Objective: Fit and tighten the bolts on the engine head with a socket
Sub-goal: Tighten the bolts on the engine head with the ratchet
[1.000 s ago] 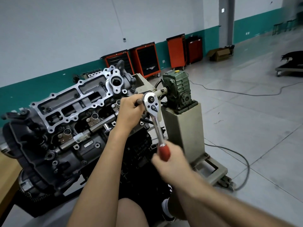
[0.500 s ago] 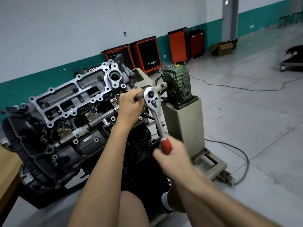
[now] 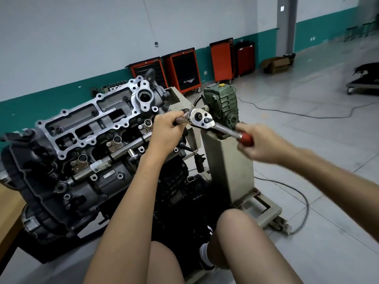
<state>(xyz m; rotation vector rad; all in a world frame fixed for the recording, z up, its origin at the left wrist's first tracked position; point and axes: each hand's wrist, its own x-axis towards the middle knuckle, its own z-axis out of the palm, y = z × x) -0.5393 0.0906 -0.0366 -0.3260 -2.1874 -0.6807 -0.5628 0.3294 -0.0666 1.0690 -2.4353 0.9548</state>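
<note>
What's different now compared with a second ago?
The right hand swung the wrench handle from pointing down toward the person to pointing out to the right. Nothing was let go. The left hand still grips the bar behind the wrench head, and the engine sits as before.

A chrome ratchet (image 3: 202,119) with a red grip (image 3: 246,139) gleams against a dark grey engine head (image 3: 106,181) edged by a bright silver frame (image 3: 134,108), beside a green gearbox (image 3: 223,103) with a yellow cap (image 3: 221,85) on a beige stand (image 3: 227,165). Behind, orange-red tool cabinets (image 3: 184,68) with black fronts line a pale grey wall (image 3: 82,37) banded in teal, above a light grey tiled floor (image 3: 307,140); a tan wooden bench (image 3: 8,206) shows at left.
</note>
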